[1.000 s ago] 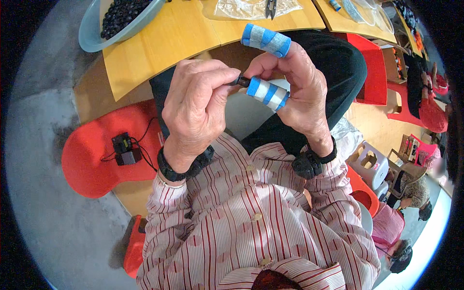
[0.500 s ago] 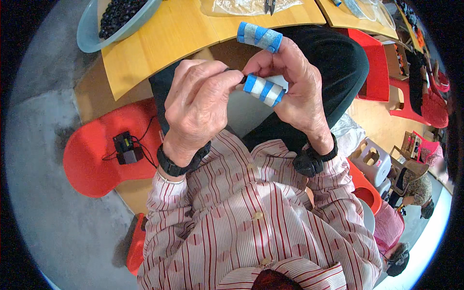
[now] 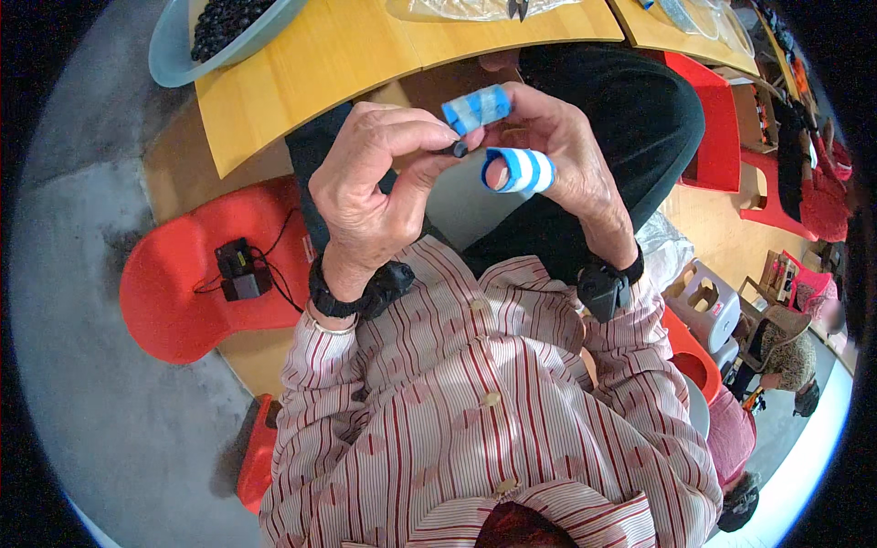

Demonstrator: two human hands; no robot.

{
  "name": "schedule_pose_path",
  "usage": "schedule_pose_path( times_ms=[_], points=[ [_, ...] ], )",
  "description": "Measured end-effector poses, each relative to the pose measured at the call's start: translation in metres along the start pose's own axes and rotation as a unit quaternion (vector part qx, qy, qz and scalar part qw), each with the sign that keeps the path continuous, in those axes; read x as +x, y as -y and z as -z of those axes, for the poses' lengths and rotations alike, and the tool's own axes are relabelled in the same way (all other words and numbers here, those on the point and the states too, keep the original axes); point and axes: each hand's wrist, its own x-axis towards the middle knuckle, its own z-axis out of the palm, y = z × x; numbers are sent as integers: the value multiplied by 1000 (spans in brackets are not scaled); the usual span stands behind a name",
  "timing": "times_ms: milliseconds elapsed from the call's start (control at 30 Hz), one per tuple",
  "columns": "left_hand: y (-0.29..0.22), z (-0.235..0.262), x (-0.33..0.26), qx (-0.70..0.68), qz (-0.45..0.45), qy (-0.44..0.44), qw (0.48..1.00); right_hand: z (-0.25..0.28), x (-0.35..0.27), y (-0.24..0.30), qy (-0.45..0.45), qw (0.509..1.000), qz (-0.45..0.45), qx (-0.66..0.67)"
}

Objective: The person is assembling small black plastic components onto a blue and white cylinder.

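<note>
My left hand (image 3: 370,187) is closed, with thumb and forefinger pinching a small dark tube-like piece (image 3: 454,148); its exact kind is too small to make out. Just across from it is my right hand (image 3: 571,151), its thumb and forefinger apart. Blue-and-white striped wraps cover both: one on the forefinger (image 3: 476,109), the other on the thumb (image 3: 519,171), whose tip shows at the wrap's end. Another right fingertip (image 3: 474,138) comes close beside the dark piece; whether it touches, I cannot tell.
A wooden table (image 3: 320,78) lies ahead, bearing a bluish basin (image 3: 169,55) of small black pieces, a plastic bag (image 3: 448,7) and dark-handled snippers (image 3: 518,7). A red chair (image 3: 160,301) at left holds a black device with cables (image 3: 245,269). Stools and other people are at right.
My right thumb has drawn back from the dark piece, showing its tip. The wrapped forefinger has come down nearer my left fingertips, which still pinch the piece.
</note>
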Motion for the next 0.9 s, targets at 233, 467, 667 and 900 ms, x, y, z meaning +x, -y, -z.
schedule_pose_path(
  times_ms=[233, 467, 667, 900],
  points=[
    [0, 3, 0, 55, -66, 20, 996, 9, 6, -7, 53, 998, -14, 1],
    [-1, 0, -2, 87, -90, 33, 992, 6, 2, -15, 112, 992, -38, 45],
    [-1, -3, -2, 87, -110, 57, 988, 9, 2, -15, 136, 986, -59, 79],
    [2, -2, -4, 82, -106, 63, 989, 3, 2, -19, 98, 992, -46, 62]
  ],
)
